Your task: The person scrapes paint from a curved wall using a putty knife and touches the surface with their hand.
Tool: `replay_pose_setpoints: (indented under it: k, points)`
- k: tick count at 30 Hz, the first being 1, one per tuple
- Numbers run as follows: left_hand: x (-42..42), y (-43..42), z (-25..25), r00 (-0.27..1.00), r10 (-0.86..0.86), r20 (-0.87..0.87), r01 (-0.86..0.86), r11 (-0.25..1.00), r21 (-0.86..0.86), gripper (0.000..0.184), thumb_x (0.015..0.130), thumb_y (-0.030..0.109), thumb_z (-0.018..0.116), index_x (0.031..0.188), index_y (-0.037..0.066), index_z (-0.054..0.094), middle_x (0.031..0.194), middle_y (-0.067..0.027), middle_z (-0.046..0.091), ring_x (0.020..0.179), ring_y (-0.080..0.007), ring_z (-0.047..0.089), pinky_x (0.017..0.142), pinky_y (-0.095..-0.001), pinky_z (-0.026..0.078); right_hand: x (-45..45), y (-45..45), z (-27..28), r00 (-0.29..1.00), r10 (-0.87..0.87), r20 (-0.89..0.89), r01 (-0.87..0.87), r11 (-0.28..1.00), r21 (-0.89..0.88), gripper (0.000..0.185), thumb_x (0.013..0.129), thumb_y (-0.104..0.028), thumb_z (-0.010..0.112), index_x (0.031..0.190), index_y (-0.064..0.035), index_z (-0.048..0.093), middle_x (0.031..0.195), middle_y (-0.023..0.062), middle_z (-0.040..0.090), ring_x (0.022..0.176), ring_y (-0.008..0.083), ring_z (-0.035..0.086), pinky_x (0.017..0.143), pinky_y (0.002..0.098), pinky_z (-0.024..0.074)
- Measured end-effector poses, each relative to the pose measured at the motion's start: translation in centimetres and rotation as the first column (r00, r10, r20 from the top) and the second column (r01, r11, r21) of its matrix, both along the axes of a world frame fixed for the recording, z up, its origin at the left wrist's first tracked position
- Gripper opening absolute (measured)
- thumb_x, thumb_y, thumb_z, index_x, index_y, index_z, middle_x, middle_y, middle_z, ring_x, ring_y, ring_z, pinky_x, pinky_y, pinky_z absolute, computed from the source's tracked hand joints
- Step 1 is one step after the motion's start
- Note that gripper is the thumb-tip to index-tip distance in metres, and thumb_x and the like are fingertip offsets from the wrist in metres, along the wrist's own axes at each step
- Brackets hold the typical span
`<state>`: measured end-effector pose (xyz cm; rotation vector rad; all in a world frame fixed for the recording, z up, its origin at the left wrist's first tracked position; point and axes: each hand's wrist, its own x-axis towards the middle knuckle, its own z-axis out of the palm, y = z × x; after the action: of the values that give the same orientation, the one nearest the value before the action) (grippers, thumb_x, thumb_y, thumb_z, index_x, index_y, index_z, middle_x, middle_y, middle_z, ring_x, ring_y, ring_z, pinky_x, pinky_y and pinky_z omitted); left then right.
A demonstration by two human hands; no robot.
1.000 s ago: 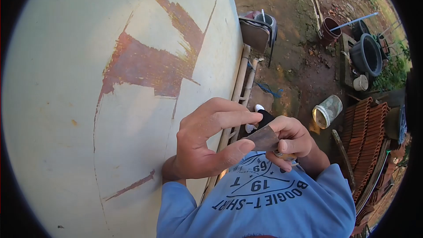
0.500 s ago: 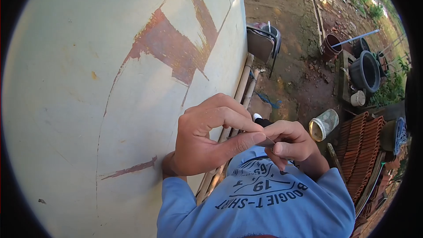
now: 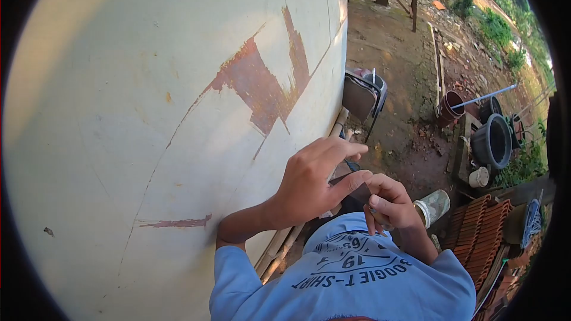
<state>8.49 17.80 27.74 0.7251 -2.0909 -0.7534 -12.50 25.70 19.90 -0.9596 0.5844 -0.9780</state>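
One flat, dark scraper is sitting at four o'clock from the view's centre, its near end hiding within the right hand. By judgement, it is looking light and stiff, its thin edge calling for care; the end in the palm is offering the safest hold. The right hand is grasping it, fingers curling closed. The left hand, at ten o'clock from the scraper, is gripping nothing evident, thumb and fingers standing apart; thumb contact is proving impossible to tell.
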Motion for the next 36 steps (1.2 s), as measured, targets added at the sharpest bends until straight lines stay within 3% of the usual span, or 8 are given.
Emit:
replay_pose_setpoints:
  k: [2,11,17,23,26,29,33,36]
  points:
    - [0.2,-0.9,-1.4,0.996,-0.072,0.053,0.068,0.995,0.072,0.015,0.089,0.02,0.072,0.088,0.005,0.07,0.082,-0.0075,0.067,0.077,-0.0216,0.063,0.065,-0.0313,0.047,-0.4,-1.1,0.0,0.998,0.049,-0.046,-0.049,0.999,-0.01,0.036,0.102,-0.014,0.049,0.135,-0.0005,0.046,0.08,0.0093,0.063,0.055,0.0147,0.065,0.039,0.0232,0.0428]
    - [0.0,-3.6,-9.0,0.942,0.32,0.101,-0.332,0.932,0.144,0.03,0.086,0.034,0.073,0.083,0.005,0.065,0.079,-0.0035,0.066,0.073,-0.0186,0.06,0.066,-0.0314,0.046,-1.6,-9.6,-4.2,0.91,0.185,-0.371,-0.235,0.967,-0.094,0.038,0.1,-0.014,0.053,0.137,-0.0022,0.049,0.081,0.0057,0.062,0.057,0.0106,0.063,0.043,0.0217,0.0437]
    - [-2.4,-7.6,-12.9,0.91,0.397,0.121,-0.415,0.871,0.262,0.03,0.084,0.035,0.074,0.082,0.007,0.065,0.08,-0.0028,0.066,0.073,-0.016,0.06,0.066,-0.0306,0.045,-5.3,-16.0,-5.3,0.776,0.209,-0.595,-0.432,0.864,-0.26,0.045,0.097,-0.013,0.056,0.14,-0.0024,0.047,0.099,0.0112,0.07,0.056,0.0137,0.063,0.053,0.0265,0.0511]
    - [-6.6,-11.7,-10.5,0.875,0.484,0.0,-0.483,0.872,-0.081,0.02,0.077,0.022,0.08,0.078,0.007,0.066,0.077,-0.0049,0.065,0.074,-0.0246,0.063,0.066,-0.0338,0.047,-8.8,-20.9,-5.1,0.821,0.293,-0.49,-0.431,0.882,-0.193,0.043,0.1,-0.013,0.05,0.143,-0.006,0.048,0.089,0.009,0.07,0.056,0.009,0.056,0.052,0.0232,0.0476]
    - [-7.8,-13.1,-9.7,0.843,0.535,-0.057,-0.537,0.83,-0.152,0.018,0.077,0.015,0.081,0.075,0.007,0.064,0.075,-0.004,0.063,0.072,-0.0213,0.062,0.064,-0.0316,0.046,-9.4,-23.6,-5.8,0.823,0.396,-0.408,-0.476,0.872,-0.114,0.043,0.103,-0.015,0.048,0.145,-0.0095,0.047,0.077,0.0014,0.061,0.056,0.0046,0.046,0.052,0.0213,0.0403]
    - [-6.8,-13.5,-9.2,0.723,0.665,-0.185,-0.688,0.718,-0.105,0.017,0.081,0.011,0.078,0.075,0.005,0.062,0.073,-0.0037,0.061,0.07,-0.0174,0.059,0.064,-0.0293,0.045,-9.5,-25.5,-6.6,0.811,0.467,-0.352,-0.543,0.826,-0.155,0.043,0.104,-0.017,0.046,0.146,-0.0114,0.046,0.072,-0.0017,0.054,0.057,0.0033,0.042,0.053,0.0206,0.0374]
    - [-1.8,-12.9,-8.7,0.231,0.815,-0.532,-0.949,0.069,-0.307,0.018,0.093,0.008,0.061,0.076,0.003,0.056,0.073,-0.005,0.059,0.069,-0.0163,0.056,0.062,-0.0287,0.044,-10.1,-29.0,-8.9,0.86,0.396,-0.323,-0.445,0.891,-0.094,0.044,0.105,-0.019,0.045,0.148,-0.013,0.043,0.071,-0.0019,0.052,0.054,0.0028,0.04,0.051,0.0199,0.0358]
    - [1.2,-12.3,-11.5,0.29,0.672,-0.682,-0.928,0.023,-0.372,0.024,0.097,0.013,0.051,0.075,0.005,0.055,0.073,-0.0061,0.06,0.066,-0.0205,0.056,0.061,-0.0313,0.044,-9.9,-33.3,-10.7,0.935,0.092,-0.343,-0.153,0.976,-0.155,0.046,0.104,-0.02,0.046,0.149,-0.0135,0.041,0.071,-0.0016,0.052,0.05,0.0023,0.039,0.046,0.0188,0.0334]
